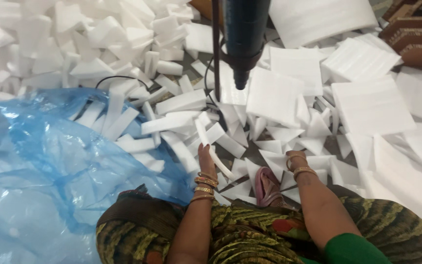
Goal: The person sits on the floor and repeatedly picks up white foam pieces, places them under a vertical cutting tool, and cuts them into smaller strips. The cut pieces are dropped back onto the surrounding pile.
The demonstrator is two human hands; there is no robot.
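Nearest to us we see the lap, draped in a green, yellow and brown patterned cloth (250, 234), with a pink sandal (268, 188) poking out between the forearms. Both wrists carry gold bangles. The left hand (205, 159) reaches forward with its fingers (202, 148) curled around a long, thin white foam strip (211, 146), which runs from beside the wrist up and away toward the heap; the grip looks closed on it, though the fingertips are partly hidden behind the strip. The right hand (294, 157) sinks among the triangular foam offcuts (274, 146) just beyond the sandal, and the scraps cover its fingers, so we cannot tell how far open they are or whether they have hold of anything. To the left spreads a large, crumpled blue plastic bag (40, 161), with several foam strips lying over its upper edge. Beyond the hands the floor is littered with white foam pieces, narrow strips in the middle and broad rectangular foam sheets (372, 105) to the right. A black cable (118, 78) curves through the scraps. Above the middle hangs a dark cylindrical tool (244, 34), nozzle pointing down over the foam. Farthest off, a big pile of foam chunks (74, 34) fills the upper left, and brown corrugated cardboard (416, 34) sits at the upper right.
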